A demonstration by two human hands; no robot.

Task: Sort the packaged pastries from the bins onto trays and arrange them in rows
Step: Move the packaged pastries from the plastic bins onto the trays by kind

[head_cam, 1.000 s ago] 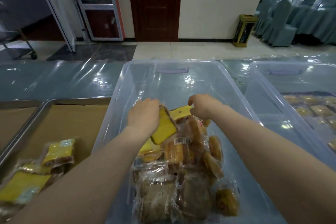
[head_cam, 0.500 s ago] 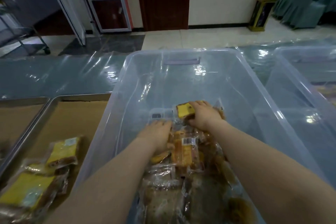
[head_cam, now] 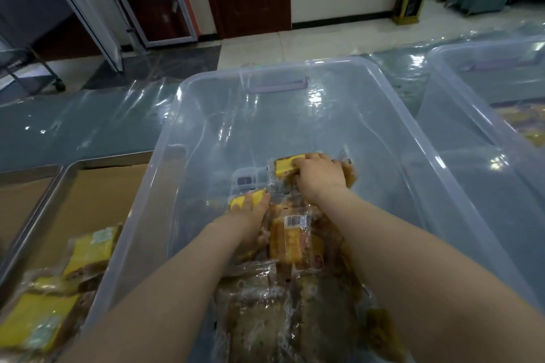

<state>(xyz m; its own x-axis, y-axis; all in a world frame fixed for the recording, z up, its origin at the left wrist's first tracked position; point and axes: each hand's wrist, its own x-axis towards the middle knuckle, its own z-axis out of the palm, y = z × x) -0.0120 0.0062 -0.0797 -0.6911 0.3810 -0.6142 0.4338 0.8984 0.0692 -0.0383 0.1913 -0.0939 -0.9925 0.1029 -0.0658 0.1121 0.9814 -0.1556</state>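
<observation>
You have a clear, colourless bin (head_cam: 383,115) with a pale lilac handle (head_cam: 277,86); its wrapped pastries (head_cam: 289,242) are golden-brown and yellow, one with a black-and-white striped barcode (head_cam: 295,220). Your steel-grey tray (head_cam: 112,157) is lined tan, the table cover (head_cam: 88,127) glossy grey-blue.

Wrapped pastries (head_cam: 290,242) heaped in clear bin (head_cam: 206,132), yellow cakes (head_cam: 88,253) on steel tray (head_cam: 112,157)

Clear plastic storage bins: two, the centre bin (head_cam: 206,127) and the right bin (head_cam: 448,127). Steel trays lined with brown cardboard: two, the near tray (head_cam: 112,157) and the far-left tray (head_cam: 29,170). Yellow cake slices in clear wrappers on the near tray: three, rear slice (head_cam: 88,253), middle slice (head_cam: 50,284), front slice (head_cam: 38,324). Yellow slices in the centre bin: two, far slice (head_cam: 284,166) and left slice (head_cam: 239,203). Brown wrapped pastries (head_cam: 283,318) in the centre bin: overlapping heap, count not determinable. Grips: two, left grip (head_cam: 250,215) and right grip (head_cam: 320,178).
</observation>
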